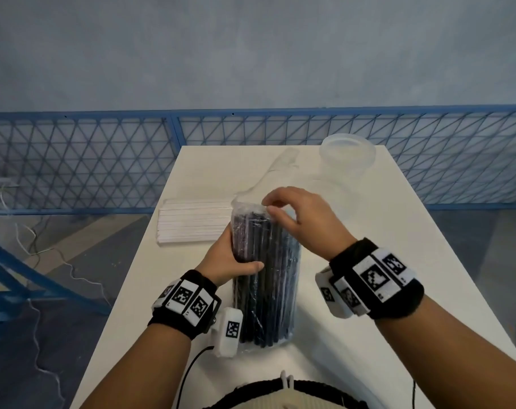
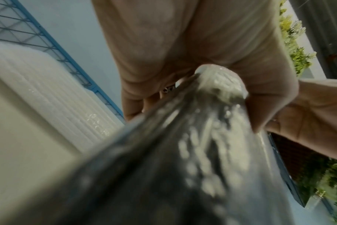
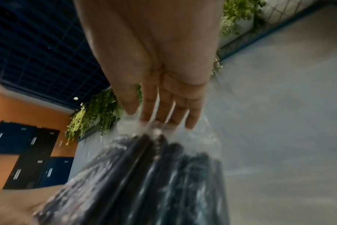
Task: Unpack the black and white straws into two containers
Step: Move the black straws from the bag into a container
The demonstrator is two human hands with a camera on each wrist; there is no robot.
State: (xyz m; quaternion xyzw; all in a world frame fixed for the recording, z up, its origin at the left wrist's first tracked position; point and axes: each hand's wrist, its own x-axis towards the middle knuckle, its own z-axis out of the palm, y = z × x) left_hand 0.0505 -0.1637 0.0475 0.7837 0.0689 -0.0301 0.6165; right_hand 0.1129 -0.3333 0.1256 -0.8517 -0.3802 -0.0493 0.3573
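Note:
A pack of black straws (image 1: 268, 278) in clear plastic wrap stands tilted on the white table (image 1: 368, 231). My left hand (image 1: 239, 258) grips the pack's left side around its middle, thumb across the front. My right hand (image 1: 271, 206) is at the pack's top end, thumb and fingertips pinching the wrap there. In the right wrist view the fingers (image 3: 164, 109) reach down onto the crinkled plastic above the black straws (image 3: 154, 175). A pack of white straws (image 1: 191, 222) lies flat behind the left hand, also seen as the white straws (image 2: 48, 94) in the left wrist view.
A round clear container (image 1: 348, 154) stands at the table's far right corner. A second clear container (image 1: 280, 169) lies near the far edge, behind the black pack. A blue mesh fence (image 1: 103, 160) runs beyond the table. Cables trail on the floor at left.

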